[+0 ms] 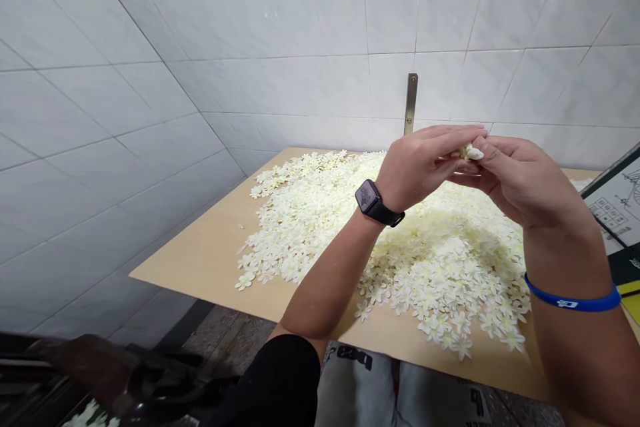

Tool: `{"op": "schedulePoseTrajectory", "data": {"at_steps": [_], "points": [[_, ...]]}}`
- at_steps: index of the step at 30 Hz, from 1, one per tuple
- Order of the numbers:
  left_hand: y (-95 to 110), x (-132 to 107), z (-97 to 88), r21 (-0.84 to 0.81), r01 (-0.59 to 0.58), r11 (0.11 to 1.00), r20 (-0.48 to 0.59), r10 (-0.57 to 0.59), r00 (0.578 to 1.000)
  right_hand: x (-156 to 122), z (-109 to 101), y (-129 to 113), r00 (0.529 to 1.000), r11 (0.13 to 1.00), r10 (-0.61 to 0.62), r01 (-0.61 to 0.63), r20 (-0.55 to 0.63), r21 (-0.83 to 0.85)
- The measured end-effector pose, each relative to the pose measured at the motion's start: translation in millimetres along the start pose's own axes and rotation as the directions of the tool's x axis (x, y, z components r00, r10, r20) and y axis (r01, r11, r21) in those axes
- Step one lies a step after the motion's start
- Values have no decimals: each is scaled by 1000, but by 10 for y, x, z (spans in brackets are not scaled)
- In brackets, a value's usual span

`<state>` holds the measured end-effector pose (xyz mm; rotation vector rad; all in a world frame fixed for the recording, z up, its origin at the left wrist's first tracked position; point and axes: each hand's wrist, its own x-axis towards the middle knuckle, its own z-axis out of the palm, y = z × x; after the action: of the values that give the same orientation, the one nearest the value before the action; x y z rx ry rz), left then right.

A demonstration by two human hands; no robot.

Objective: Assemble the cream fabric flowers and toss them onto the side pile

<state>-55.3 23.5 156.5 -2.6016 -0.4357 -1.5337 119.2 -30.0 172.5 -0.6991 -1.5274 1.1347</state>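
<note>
Pale cream flower cluster [469, 153] sits pinched between both hands at about 1 o'clock from the person, held up above the far side of the board. Both hands are closed on it: the left hand [417, 170] curls over it from the 11 o'clock side, and the right hand [525, 180] presses in from 2 o'clock, with neither hand open.

Below them spreads a broad heap of small cream-white five-petalled blossoms [310, 213], and both forearms cross over its near part, hiding its middle. At 3 o'clock, a dark-framed panel with a printed diagram [617, 200] leans in at the edge of view. At 7 o'clock, a dark blurred object [135, 373] fills the near corner, with a few loose blossoms [93, 417] beside it. A black smartwatch [373, 203] circles the left wrist, and a bright blue wristband [573, 300] circles the right.

The cluster itself is a tight, crumpled bunch of petals, mostly buried by the fingers.

Beneath everything lies a pale tan wooden board [200, 273], its corner pushed against a glossy white tiled wall [280, 13]. A narrow metal bracket [411, 103] runs up the tiles at 12 o'clock.
</note>
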Motion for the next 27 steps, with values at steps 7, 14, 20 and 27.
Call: {"op": "schedulePoseTrajectory", "data": {"at_steps": [7, 14, 20, 27], "points": [[81, 1, -118, -43, -15, 999, 5, 16, 1000, 26, -51, 34, 994, 997, 78, -79, 80, 7], [82, 34, -202, -67, 110, 992, 193, -95, 977, 86, -19, 151, 998, 991, 58, -57, 3, -121], [26, -3, -167, -111, 90, 990, 41, -86, 995, 26, 16, 102, 999, 999, 13, -12, 41, -37], [49, -26, -146, -138, 109, 984, 62, -101, 993, 101, 35, 183, 996, 995, 84, -84, 13, 47]]}}
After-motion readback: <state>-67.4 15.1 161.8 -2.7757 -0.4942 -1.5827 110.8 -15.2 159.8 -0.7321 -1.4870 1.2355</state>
